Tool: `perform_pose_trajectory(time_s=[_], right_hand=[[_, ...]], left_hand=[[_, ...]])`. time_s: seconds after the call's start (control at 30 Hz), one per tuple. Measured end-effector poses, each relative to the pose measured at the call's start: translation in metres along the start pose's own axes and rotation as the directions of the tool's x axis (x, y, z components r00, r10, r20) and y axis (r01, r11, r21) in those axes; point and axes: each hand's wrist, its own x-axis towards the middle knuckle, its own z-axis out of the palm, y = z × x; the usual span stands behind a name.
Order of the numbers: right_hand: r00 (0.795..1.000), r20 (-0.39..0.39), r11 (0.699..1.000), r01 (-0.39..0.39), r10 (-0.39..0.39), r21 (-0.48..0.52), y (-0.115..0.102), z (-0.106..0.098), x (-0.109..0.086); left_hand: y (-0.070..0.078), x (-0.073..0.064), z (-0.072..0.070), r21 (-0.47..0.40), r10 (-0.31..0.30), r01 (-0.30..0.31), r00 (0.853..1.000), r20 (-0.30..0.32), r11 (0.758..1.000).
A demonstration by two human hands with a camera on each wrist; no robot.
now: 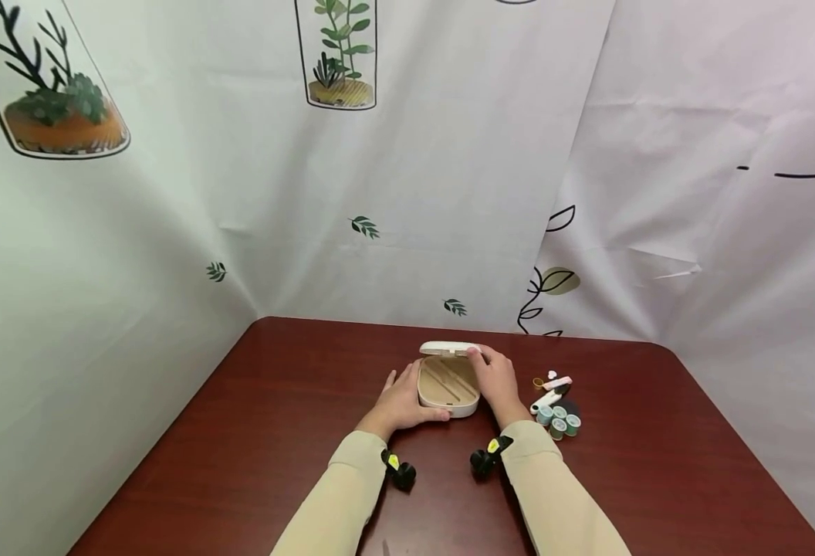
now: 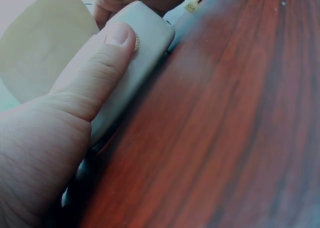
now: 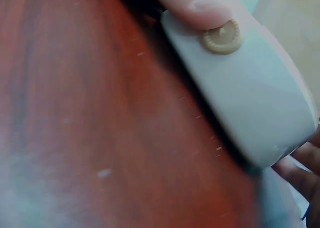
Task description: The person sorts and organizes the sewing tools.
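Observation:
A small white hinged case [image 1: 430, 403] sits on the table, its lid [image 1: 442, 347] raised at the back. Narrow slots and dividers show in its beige inside [image 1: 449, 380]. My left hand [image 1: 400, 401] grips the case from the left, the thumb lying along the front beside a round gold button [image 3: 222, 37]. On the other side, my right hand [image 1: 498, 378] holds the right end of the lid, the thumb near its edge. Its other fingers are mostly hidden in the head view; in the right wrist view a few fingertips [image 3: 300, 175] show past the case's corner.
Right of my right hand lie several thread spools [image 1: 559, 425], a white stick-like item [image 1: 545, 402], a pinkish-white piece [image 1: 556, 382], a small gold ring [image 1: 538, 382] and a dark flat disc [image 1: 570, 408]. A printed white cloth [image 1: 407, 278] hangs behind the brown table [image 1: 296, 386].

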Motion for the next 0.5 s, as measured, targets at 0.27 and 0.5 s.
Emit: perform_pose_trajectory(time_s=[0.27, 0.5], right_hand=[[0.988, 0.043, 0.989, -0.15, 0.15, 0.012, -0.011, -0.004, 0.01], [0.949, 0.16, 0.957, -0.284, 0.272, 0.052, -0.025, -0.009, 0.022]], left_hand=[[-0.003, 0.002, 0.001, 0.011, 0.013, -0.013, 1.0, -0.007, 1.0], [-0.002, 0.001, 0.001, -0.009, 0.021, -0.021, 1.0, -0.009, 1.0]])
